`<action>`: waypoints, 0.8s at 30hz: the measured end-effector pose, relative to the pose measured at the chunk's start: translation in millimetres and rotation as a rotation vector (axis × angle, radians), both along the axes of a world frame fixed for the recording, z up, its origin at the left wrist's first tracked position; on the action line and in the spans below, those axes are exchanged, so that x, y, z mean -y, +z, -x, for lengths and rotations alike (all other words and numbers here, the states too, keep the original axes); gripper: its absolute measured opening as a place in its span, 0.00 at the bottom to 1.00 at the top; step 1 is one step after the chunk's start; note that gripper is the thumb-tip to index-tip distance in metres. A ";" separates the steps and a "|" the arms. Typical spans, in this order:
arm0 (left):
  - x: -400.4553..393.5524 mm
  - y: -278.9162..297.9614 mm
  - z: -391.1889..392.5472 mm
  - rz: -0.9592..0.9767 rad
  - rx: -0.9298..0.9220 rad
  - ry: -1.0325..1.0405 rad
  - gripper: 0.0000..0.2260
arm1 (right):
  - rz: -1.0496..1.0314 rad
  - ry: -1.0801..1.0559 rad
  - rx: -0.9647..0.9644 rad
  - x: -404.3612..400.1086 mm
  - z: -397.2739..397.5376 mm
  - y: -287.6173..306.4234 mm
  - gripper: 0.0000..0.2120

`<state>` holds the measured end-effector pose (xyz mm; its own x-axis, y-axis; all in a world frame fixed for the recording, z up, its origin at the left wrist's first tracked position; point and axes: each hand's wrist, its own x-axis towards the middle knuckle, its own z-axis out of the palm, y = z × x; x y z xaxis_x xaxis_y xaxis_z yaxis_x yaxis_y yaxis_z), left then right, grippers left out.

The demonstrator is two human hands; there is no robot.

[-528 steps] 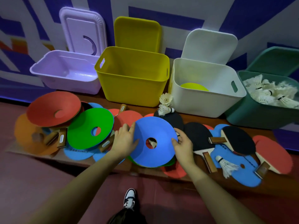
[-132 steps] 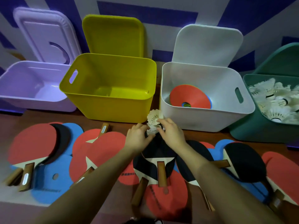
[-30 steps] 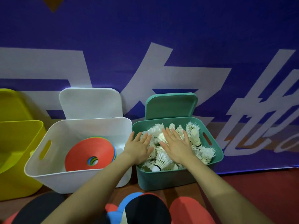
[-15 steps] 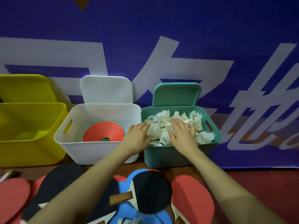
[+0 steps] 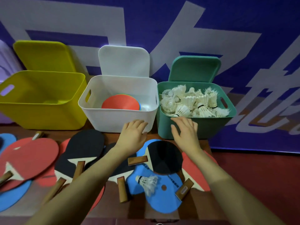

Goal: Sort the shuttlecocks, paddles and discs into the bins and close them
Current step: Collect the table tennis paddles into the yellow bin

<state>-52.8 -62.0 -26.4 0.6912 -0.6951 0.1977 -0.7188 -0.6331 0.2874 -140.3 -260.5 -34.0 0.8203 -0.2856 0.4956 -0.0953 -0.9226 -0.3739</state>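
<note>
Two hands: left hand point(image 5: 134, 135) and right hand point(image 5: 185, 132) both hang with fingers loosely spread, holding nothing, just in front of the bins.
Left hand contact: its fingertips lie against or just short of the white bin point(image 5: 116, 117); I cannot tell which.
Right hand contact: just before the green bin point(image 5: 194, 127); touch unclear.
Step in hand: shuttlecock sorting, judging by the green bin heaped with shuttlecocks point(image 5: 191, 103).
Left over: one stray shuttlecock point(image 5: 146, 182) lies on a blue disc point(image 5: 162, 198) on the worktop, near the person.
Next move: likely reaching back to pinch that shuttlecock and drop it in the green bin.
Discs: a stack point(image 5: 121, 103) sits in the white bin.
Paddles: many paddles point(image 5: 84, 146) lie unsorted; the yellow bin point(image 5: 40, 111) looks empty.
Lids: all upright, none closed.
</note>
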 end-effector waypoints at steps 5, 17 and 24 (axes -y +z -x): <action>-34.4 -33.8 28.2 -0.027 -0.126 -0.014 0.25 | -0.033 0.044 -0.181 -42.5 28.9 -29.9 0.18; -88.0 -106.8 86.4 -0.423 -0.418 -0.174 0.29 | -0.115 0.081 -0.638 -129.0 97.2 -98.3 0.31; -88.9 -108.2 95.2 -0.294 -0.422 -0.166 0.24 | -0.105 0.024 -0.567 -135.5 105.8 -101.9 0.22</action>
